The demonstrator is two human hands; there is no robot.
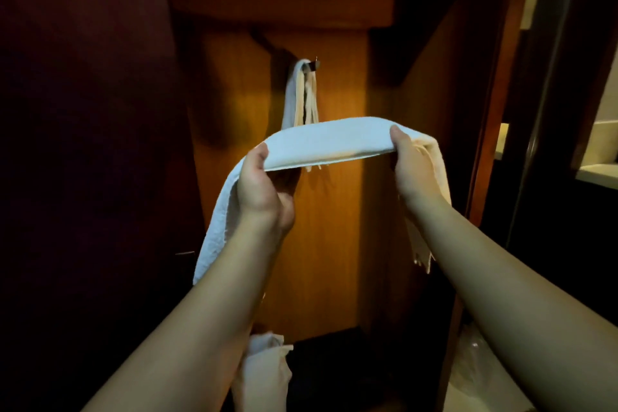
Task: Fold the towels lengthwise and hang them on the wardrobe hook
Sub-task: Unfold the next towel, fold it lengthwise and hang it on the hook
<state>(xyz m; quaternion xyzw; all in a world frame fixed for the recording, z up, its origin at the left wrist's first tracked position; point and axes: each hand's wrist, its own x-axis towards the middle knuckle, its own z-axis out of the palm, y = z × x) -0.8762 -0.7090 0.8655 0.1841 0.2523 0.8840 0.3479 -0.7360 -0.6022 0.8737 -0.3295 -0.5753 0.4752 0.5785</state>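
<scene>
Inside a dim wardrobe, one folded towel already hangs from the hook. A second folded towel, its long axis running left to right, is held level just below the hook, the left hand and right hand each gripping it, ends drooping. Hanging remains; another towel apparently waits below.
</scene>
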